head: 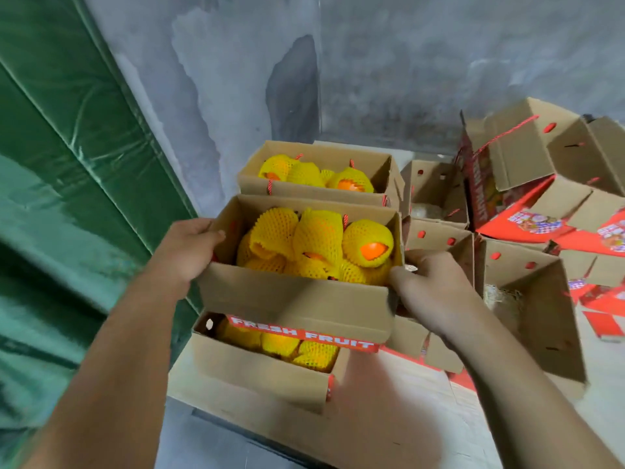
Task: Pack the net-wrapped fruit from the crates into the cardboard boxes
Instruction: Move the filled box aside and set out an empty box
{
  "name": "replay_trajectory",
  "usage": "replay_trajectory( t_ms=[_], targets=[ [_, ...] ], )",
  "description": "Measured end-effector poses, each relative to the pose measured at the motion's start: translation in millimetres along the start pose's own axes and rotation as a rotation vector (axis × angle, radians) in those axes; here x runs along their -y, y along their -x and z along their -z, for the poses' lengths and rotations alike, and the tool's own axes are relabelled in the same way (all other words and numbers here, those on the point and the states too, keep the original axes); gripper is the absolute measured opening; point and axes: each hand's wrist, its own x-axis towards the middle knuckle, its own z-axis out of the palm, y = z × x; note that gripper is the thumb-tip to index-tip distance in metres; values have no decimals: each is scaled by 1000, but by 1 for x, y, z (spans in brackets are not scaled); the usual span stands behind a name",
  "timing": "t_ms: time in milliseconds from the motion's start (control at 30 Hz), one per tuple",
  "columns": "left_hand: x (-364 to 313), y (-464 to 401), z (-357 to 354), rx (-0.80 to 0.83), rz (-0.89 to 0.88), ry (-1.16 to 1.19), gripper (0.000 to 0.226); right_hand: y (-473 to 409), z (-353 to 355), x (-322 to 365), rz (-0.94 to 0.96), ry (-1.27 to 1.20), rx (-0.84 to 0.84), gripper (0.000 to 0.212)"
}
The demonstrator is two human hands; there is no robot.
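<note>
Two hands on full box (297,296): left hand (189,252) grips left end wall, right hand (427,286) grips right end. Box of net-wrapped fruit (314,245) held above lower box (257,374). We keep it level, set square.

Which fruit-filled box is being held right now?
The middle box, gripped at its ends by the left hand and right hand. The far box and near box sit untouched.

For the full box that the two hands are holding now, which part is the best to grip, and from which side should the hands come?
Grip the full box at its two short end walls, one hand from each side, as the left hand and right hand do now. It is long, open on top and heaped with net-wrapped fruit, so end grips should keep it level; the top offers no hold.
</note>
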Motion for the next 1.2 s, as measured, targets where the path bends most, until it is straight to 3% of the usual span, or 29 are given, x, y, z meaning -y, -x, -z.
replay_trajectory(
  t_ms=[133, 300, 433, 600, 700, 767, 833, 933, 1033, 1100, 1200],
  targets=[
    [12, -15, -6, -15, 70, 109, 33, -1, -12, -8, -36, 2, -72, 37],
    [3, -26, 14, 51, -47, 161, 38, -2, -18, -8, 12, -83, -146, 44],
    [14, -36, 13, -29, 25, 228, 29, 0, -36, 4, 83, -11, -170, 25],
    [22, -37, 0, -97, 159, 335, 18, -10, -37, -8, -49, -9, -95, 50],
    [18, -31, -1, -231, 5, 116, 24, -6, -44, -13, -32, -84, -144, 56],
    [17, -16, -6, -384, -189, -155, 28, 0, -51, -16, -9, -100, -168, 59],
    [5, 7, -23, -429, -439, -250, 24, 3, -52, -20, -3, -43, -176, 65],
    [-19, 50, -71, -174, -733, -139, 17, 5, -43, -24, 14, -40, -208, 62],
    [-34, 96, -128, 92, -885, -118, 18, 8, -29, -30, 55, -138, -306, 41],
    [-39, 123, -164, 235, -887, -76, 23, 15, -17, -39, 55, -195, -326, 34],
    [-42, 149, -213, 427, -805, -6, 30, 34, 7, -62, 17, -281, -306, 50]
  ],
)
